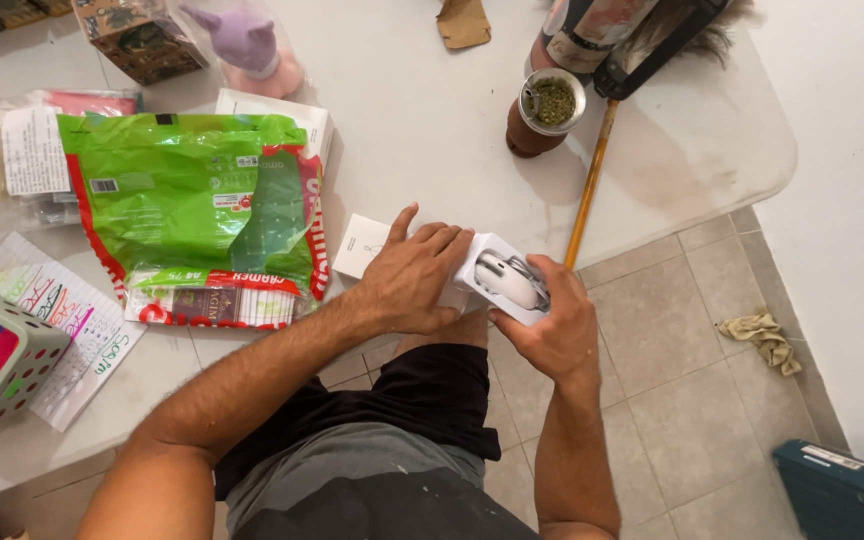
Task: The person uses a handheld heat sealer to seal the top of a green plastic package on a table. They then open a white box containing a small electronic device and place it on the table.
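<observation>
White surface (432,120) spreads ahead; at its near edge my left hand (414,285) lies flat on a small white box (477,272), while my right hand (549,325) is closed around its open end, where a white mouse (505,281) sits. Tilting it outward could spill the mouse onto the tiled floor (672,400).
</observation>
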